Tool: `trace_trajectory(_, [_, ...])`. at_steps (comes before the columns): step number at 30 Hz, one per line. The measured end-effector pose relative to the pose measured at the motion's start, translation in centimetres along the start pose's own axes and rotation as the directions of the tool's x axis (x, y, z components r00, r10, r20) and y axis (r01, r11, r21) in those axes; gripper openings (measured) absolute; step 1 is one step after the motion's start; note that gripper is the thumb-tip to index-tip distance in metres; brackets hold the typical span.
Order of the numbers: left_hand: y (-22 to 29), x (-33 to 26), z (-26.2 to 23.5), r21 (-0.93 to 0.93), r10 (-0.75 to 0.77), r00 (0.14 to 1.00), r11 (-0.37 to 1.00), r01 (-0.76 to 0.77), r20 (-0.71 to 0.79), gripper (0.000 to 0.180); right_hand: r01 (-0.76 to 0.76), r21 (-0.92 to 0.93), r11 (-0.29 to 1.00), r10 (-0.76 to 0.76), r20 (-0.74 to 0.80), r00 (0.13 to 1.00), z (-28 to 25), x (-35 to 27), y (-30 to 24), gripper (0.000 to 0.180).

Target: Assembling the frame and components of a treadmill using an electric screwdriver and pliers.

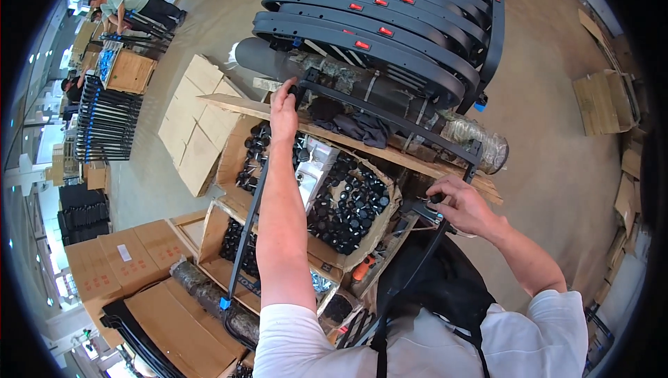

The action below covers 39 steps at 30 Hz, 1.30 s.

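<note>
A black tubular metal frame lies across in front of me, its long bar running from upper left to lower right. My left hand is closed around the frame's far left corner, where a small black part shows beside the fingers. Between the thumb and fingers of my right hand is a black knob, held beside the frame's right side tube. Below the long bar, an open carton holds many black knobs with metal studs. Blue clips sit on the frame's tubing.
Curved black frames with red parts stand stacked beyond the bar. A padded roller and a wooden plank lie before them. Closed cartons are at left. An orange-handled tool lies near my apron. Co-workers stand far left.
</note>
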<state>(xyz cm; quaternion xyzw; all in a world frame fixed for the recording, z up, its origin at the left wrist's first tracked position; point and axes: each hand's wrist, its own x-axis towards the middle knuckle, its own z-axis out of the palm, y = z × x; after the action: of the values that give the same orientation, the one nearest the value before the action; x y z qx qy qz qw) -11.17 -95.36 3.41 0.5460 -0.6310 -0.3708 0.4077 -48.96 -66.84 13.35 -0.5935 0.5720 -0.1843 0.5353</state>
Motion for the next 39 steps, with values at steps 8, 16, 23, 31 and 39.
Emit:
trace_trajectory(8, [0.4,-0.3,1.3,0.063,0.036,0.992,0.998,-0.028,-0.118,0.034,-0.045,-0.137,0.99,0.012,-0.236,0.972,-2.6,-2.1,0.9,0.029])
trace_trajectory(16, [-3.4,1.3,0.4,-0.075,-0.005,0.993,0.997,-0.003,-0.114,0.028,-0.128,-0.337,0.933,0.002,-0.35,0.937,-4.7,-2.3,2.3,0.029])
trace_trajectory(23, [-2.6,0.7,1.5,-0.182,0.068,0.986,0.979,-0.096,-0.152,0.03,-0.149,-0.367,0.918,-0.025,-0.427,0.904,-5.8,-2.6,3.0,0.032])
trace_trajectory(31, [-1.5,0.5,1.4,0.115,-0.049,0.991,0.991,0.063,-0.126,0.027,-0.054,-0.432,0.9,-0.093,-0.313,0.945,-4.9,-2.5,3.7,0.033])
trace_trajectory(39, [-0.5,-0.2,1.2,0.068,-0.127,0.974,0.987,0.142,-0.189,0.028,-0.229,-0.667,0.709,0.064,-0.262,0.963,-4.8,-1.6,1.4,0.03])
